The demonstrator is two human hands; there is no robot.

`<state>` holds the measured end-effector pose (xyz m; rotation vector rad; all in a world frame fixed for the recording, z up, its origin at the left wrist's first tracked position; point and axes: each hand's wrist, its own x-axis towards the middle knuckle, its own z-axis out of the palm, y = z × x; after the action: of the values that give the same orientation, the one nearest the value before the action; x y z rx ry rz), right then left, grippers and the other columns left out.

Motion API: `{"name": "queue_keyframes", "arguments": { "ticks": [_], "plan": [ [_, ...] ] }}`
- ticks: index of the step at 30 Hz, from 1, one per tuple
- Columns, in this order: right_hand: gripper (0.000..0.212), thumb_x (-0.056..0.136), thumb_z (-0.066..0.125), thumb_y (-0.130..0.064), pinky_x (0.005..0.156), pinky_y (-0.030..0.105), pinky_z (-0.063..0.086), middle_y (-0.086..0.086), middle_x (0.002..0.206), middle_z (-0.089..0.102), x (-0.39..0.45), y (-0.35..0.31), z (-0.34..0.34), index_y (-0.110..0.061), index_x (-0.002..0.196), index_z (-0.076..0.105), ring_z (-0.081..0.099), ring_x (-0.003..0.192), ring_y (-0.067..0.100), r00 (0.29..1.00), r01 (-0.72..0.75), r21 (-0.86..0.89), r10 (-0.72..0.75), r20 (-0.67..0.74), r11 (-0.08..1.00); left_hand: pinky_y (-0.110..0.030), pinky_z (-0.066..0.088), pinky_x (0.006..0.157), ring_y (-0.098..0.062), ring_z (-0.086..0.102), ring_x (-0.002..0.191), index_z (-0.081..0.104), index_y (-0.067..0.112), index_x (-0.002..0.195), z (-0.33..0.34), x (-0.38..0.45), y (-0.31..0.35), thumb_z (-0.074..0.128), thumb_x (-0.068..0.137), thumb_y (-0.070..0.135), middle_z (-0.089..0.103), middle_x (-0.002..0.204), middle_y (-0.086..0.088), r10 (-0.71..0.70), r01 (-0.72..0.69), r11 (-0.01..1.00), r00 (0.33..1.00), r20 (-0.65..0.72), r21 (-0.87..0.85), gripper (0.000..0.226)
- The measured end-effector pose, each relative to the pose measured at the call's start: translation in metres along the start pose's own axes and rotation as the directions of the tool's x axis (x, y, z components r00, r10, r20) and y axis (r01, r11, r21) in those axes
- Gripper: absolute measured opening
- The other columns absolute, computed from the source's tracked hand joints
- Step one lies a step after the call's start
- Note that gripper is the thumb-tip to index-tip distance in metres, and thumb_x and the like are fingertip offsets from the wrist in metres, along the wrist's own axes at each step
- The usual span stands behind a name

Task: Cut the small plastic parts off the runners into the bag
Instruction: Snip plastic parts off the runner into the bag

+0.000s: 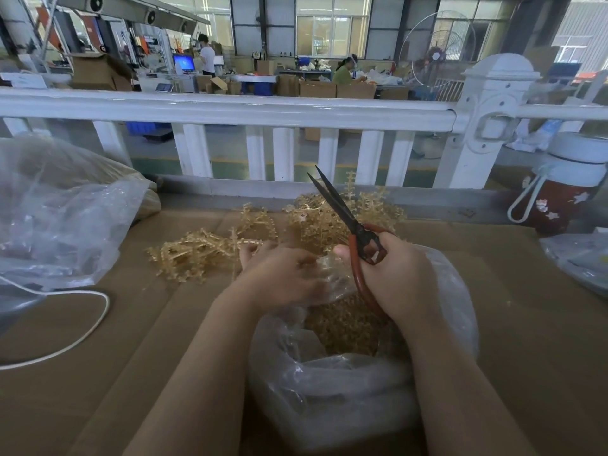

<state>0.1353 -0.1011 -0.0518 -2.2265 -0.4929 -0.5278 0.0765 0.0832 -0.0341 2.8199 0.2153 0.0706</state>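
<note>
At the centre of the frame the right hand (391,274) has its fingers curled through the red handles of the scissors (348,222), blades slightly parted and pointing up and away. The left hand (279,278) rests at the near rim of the clear bag (329,383); it is blurred, so I cannot tell whether its fingers hold anything. Cut parts (342,327) lie inside the bag below both hands. Runners (204,251) are heaped just beyond the fingertips on the cardboard table (131,373). A white railing (230,106) crosses the upper frame, workshop behind.
</note>
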Motion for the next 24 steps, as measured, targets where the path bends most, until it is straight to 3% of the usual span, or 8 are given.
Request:
{"name": "queue_keyframes", "arguments": {
  "ticks": [3, 5, 7, 9, 12, 15, 17, 24],
  "plan": [
    [0.061, 0.069, 0.047, -0.089, 0.06, 0.007, 0.029, -0.027, 0.071, 0.059, 0.0, -0.001, -0.001, -0.032, 0.084, 0.065, 0.05, 0.066, -0.011, 1.0, -0.001, 0.009, 0.001, 0.005, 1.0, -0.05, 0.012, 0.107, -0.021, 0.046, 0.123, 0.07, 0.043, 0.101, 0.002, 0.001, 0.005, 0.048, 0.096, 0.048, 0.066, 0.094, 0.022, -0.039, 0.035, 0.999, 0.988, -0.15, -0.03, 0.022],
    [0.058, 0.069, 0.05, -0.088, 0.062, 0.006, 0.028, -0.029, 0.072, 0.058, 0.0, 0.0, -0.001, -0.034, 0.087, 0.065, 0.05, 0.068, -0.013, 1.0, -0.005, 0.03, 0.005, 0.006, 1.0, -0.042, 0.014, 0.103, -0.012, 0.056, 0.098, 0.071, 0.04, 0.086, 0.003, 0.002, 0.007, 0.051, 0.099, 0.045, 0.061, 0.068, 0.02, -0.079, 0.054, 0.994, 0.959, -0.273, -0.098, 0.025],
    [0.06, 0.066, 0.048, -0.09, 0.063, 0.008, 0.031, -0.028, 0.073, 0.061, 0.0, 0.0, -0.001, -0.034, 0.083, 0.064, 0.053, 0.07, -0.011, 1.0, -0.018, 0.064, 0.017, 0.004, 0.998, -0.04, 0.024, 0.105, -0.007, 0.059, 0.074, 0.074, 0.036, 0.09, 0.002, 0.001, 0.009, 0.051, 0.1, 0.043, 0.064, 0.064, 0.014, -0.164, 0.056, 0.965, 0.892, -0.421, -0.257, 0.026],
    [0.064, 0.064, 0.048, -0.091, 0.062, 0.011, 0.034, -0.023, 0.072, 0.065, 0.0, -0.001, -0.001, -0.032, 0.081, 0.065, 0.057, 0.07, -0.007, 0.999, -0.045, 0.092, 0.045, -0.002, 0.995, -0.037, 0.052, 0.081, -0.013, 0.061, 0.059, 0.074, 0.027, 0.09, -0.005, -0.003, 0.01, 0.051, 0.1, 0.041, 0.066, 0.064, 0.008, -0.293, -0.007, 0.892, 0.754, -0.588, -0.453, 0.028],
    [0.064, 0.066, 0.054, -0.09, 0.06, 0.013, 0.036, -0.019, 0.072, 0.067, 0.001, 0.001, -0.001, -0.03, 0.082, 0.067, 0.06, 0.071, -0.005, 0.996, -0.082, 0.123, 0.085, -0.015, 0.989, -0.034, 0.056, 0.059, -0.015, 0.068, 0.064, 0.07, 0.024, 0.085, -0.022, -0.01, 0.008, 0.053, 0.101, 0.035, 0.07, 0.071, 0.004, -0.478, -0.136, 0.709, 0.628, -0.614, -0.692, 0.025],
    [0.063, 0.066, 0.056, -0.09, 0.059, 0.014, 0.038, -0.019, 0.071, 0.068, 0.002, 0.0, -0.003, -0.031, 0.082, 0.068, 0.061, 0.07, -0.006, 0.994, -0.11, 0.15, 0.111, 0.002, 0.983, -0.027, 0.056, 0.056, -0.015, 0.073, 0.071, 0.072, 0.015, 0.091, -0.036, -0.015, 0.004, 0.056, 0.1, 0.026, 0.077, 0.083, -0.002, -0.471, -0.241, 0.247, 0.817, -0.333, -0.939, 0.021],
    [0.058, 0.068, 0.059, -0.086, 0.056, 0.01, 0.038, -0.022, 0.072, 0.069, 0.003, -0.002, -0.004, -0.031, 0.08, 0.071, 0.063, 0.073, -0.007, 0.994, -0.11, 0.233, 0.109, 0.017, 0.966, -0.026, 0.055, 0.057, -0.016, 0.072, 0.071, 0.072, 0.009, 0.098, -0.039, -0.017, 0.004, 0.057, 0.099, 0.026, 0.077, 0.087, -0.006, -0.326, -0.19, 0.078, 0.923, -0.205, -0.979, 0.023],
    [0.047, 0.078, 0.071, -0.057, 0.055, 0.021, 0.049, 0.004, 0.057, 0.063, 0.006, -0.009, -0.01, -0.01, 0.073, 0.07, 0.058, 0.052, 0.012, 0.98, -0.188, 0.62, 0.105, 0.168, 0.762, -0.022, 0.054, 0.058, -0.015, 0.072, 0.068, 0.078, 0.019, 0.083, -0.034, -0.016, 0.01, 0.065, 0.083, 0.034, 0.077, 0.084, -0.005, 0.004, -0.129, 0.066, 0.992, -0.129, -0.989, 0.02]
  ]
}}
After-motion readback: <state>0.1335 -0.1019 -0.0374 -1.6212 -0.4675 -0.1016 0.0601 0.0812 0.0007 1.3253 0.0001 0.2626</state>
